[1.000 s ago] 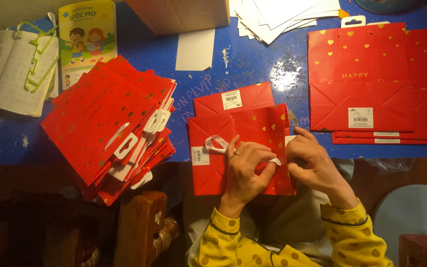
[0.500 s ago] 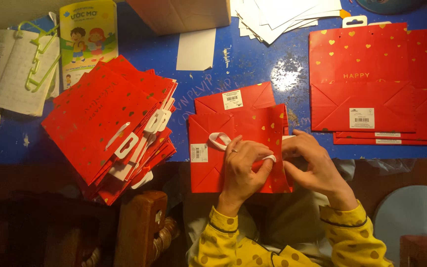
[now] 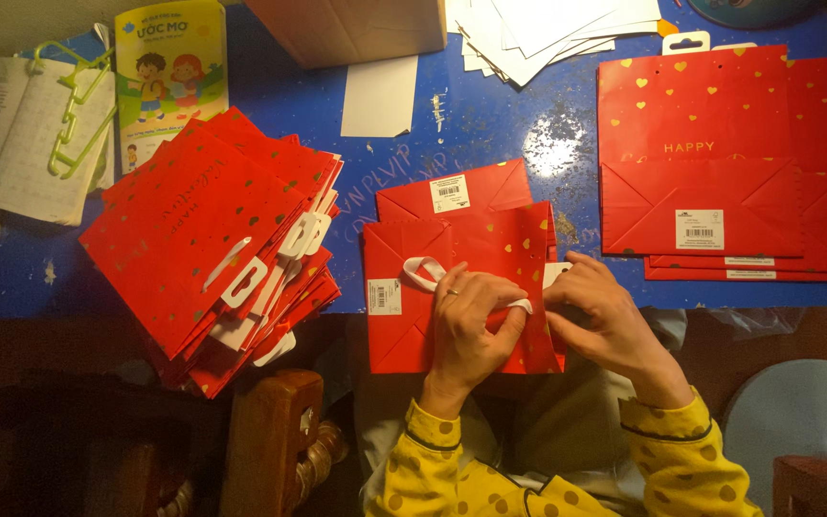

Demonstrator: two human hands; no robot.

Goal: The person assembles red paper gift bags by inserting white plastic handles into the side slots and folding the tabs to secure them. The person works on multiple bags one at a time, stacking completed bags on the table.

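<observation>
A flat red paper gift bag [image 3: 404, 325] with gold hearts lies at the near edge of the blue table [image 3: 490, 124], on top of another red bag [image 3: 452, 191]. My left hand [image 3: 466, 321] presses on the bag and pinches its white ribbon handle [image 3: 420, 273]. My right hand [image 3: 600, 311] grips the bag's right edge beside a white tag. Both sleeves are yellow with dots.
A fanned pile of red bags with white handles [image 3: 212, 249] lies at the left. Larger folded red bags [image 3: 720, 172] sit at the right. White sheets [image 3: 547, 29], a cardboard box [image 3: 356, 29], a children's booklet [image 3: 169, 77], green hangers [image 3: 74, 105] and a wooden chair [image 3: 275, 440] surround them.
The white ribbon handle has been drawn further out to the left under my left hand. Both hands stay on the bag with small finger shifts.
</observation>
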